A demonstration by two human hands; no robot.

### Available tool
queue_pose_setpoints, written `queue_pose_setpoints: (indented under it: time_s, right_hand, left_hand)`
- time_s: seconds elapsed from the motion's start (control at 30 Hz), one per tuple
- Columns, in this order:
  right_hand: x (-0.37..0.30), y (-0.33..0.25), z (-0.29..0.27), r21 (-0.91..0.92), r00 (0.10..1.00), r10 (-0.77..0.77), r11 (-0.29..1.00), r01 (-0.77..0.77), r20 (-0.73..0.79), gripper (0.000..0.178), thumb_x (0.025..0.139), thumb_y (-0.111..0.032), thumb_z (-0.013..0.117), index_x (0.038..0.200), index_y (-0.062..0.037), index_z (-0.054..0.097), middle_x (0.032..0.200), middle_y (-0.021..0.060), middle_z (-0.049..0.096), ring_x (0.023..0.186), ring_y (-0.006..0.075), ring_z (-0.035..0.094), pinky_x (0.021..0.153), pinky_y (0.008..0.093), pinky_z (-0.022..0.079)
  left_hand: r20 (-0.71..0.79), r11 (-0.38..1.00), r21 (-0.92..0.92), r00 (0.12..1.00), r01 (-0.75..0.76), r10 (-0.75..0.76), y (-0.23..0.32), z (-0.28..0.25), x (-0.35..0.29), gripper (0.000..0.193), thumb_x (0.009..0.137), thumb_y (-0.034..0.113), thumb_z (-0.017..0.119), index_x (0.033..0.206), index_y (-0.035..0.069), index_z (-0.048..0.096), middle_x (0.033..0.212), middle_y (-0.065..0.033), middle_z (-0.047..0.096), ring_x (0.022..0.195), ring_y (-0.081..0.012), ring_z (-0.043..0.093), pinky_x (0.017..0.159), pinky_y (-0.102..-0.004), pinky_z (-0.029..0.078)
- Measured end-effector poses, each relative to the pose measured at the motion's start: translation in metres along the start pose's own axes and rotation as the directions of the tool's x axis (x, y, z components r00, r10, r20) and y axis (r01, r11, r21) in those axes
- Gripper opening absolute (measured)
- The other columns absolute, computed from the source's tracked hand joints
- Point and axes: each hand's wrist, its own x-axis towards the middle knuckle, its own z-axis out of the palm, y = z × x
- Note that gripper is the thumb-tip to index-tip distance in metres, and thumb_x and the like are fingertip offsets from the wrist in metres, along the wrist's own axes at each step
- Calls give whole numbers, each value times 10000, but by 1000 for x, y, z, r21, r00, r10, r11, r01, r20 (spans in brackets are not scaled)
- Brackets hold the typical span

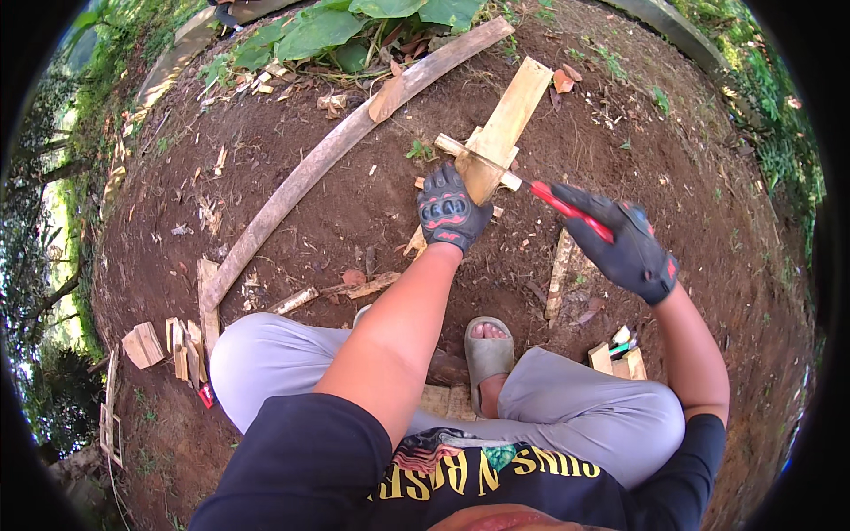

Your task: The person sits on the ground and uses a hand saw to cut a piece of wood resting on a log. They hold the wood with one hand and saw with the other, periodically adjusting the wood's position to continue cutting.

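Observation:
My left hand [453, 211], in a black and red padded glove, presses down on the near end of a pale wooden board [518, 102], its fingers bent against the wood. The board lies slantwise over a shorter crosswise wood piece [452, 144]. In my right hand [622, 243], gloved the same way, is a red-handled saw [567, 209]. Its thin blade shows almost edge-on and lies across the board, just beyond my left fingers. My right fingers are wrapped round the handle. The teeth are too small to make out.
A long curved pole [305, 181] arcs across the soil on the left. Wood offcuts [184, 350] lie by my left knee. More blocks [618, 361] sit near my right knee. A flat stick [558, 274] lies between my feet and right hand. Large-leaved plants [323, 34] grow ahead.

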Motion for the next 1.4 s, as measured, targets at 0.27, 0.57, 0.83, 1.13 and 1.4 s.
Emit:
queue_pose_setpoints:
  time_s: [0.27, 0.57, 0.83, 1.13, 1.4]
  right_hand:
    - [-25, -18, -13, -142, 1000, 6, 990, -4, 12, 494, 1047, -202, 699, 1539, -230, 673, 1290, 166, 798, 1025, 354, 811, 918, 442, 636]
    - [-20, 8, 35, -36, 998, 38, 999, -40, -58, 498, 1044, -186, 694, 1540, -233, 672, 1305, 164, 789, 1037, 371, 795, 899, 445, 637]
    - [-39, 25, 24, -6, 996, 53, 999, -53, -78, 489, 1050, -159, 688, 1536, -209, 678, 1407, 166, 760, 1178, 372, 783, 1002, 446, 618]
    - [-15, 48, 45, 10, 988, -32, 999, 34, -150, 482, 1045, -178, 703, 1523, -244, 685, 1342, 131, 791, 1064, 335, 810, 932, 445, 626]
    - [-61, 47, 12, 52, 997, -20, 998, 25, -77, 527, 1022, -185, 729, 1543, -224, 661, 1241, 137, 813, 928, 334, 804, 823, 431, 637]
  left_hand:
    - [6, 1000, 0, 1000, -2, 2, -1, 7, 0, 1030, 801, 524, 893, 1560, -43, 492, 1499, -275, 599, 1396, -437, 597, 1170, -550, 486]
    - [-5, 1000, 23, 1000, 6, -6, -2, 13, 5, 1056, 781, 521, 906, 1568, -39, 480, 1482, -246, 599, 1386, -414, 583, 1166, -544, 482]
    - [7, 998, 64, 1000, -17, 16, 2, 12, 4, 1093, 791, 536, 907, 1596, -48, 452, 1511, -257, 590, 1411, -424, 572, 1196, -542, 464]
    - [22, 998, 58, 1000, -11, 9, -2, 17, 5, 1094, 797, 556, 901, 1595, -49, 461, 1526, -276, 584, 1431, -452, 562, 1213, -556, 445]
    - [-28, 995, 101, 999, 24, -21, -4, 10, 3, 1082, 801, 555, 899, 1594, -37, 460, 1510, -266, 588, 1399, -450, 579, 1188, -567, 462]
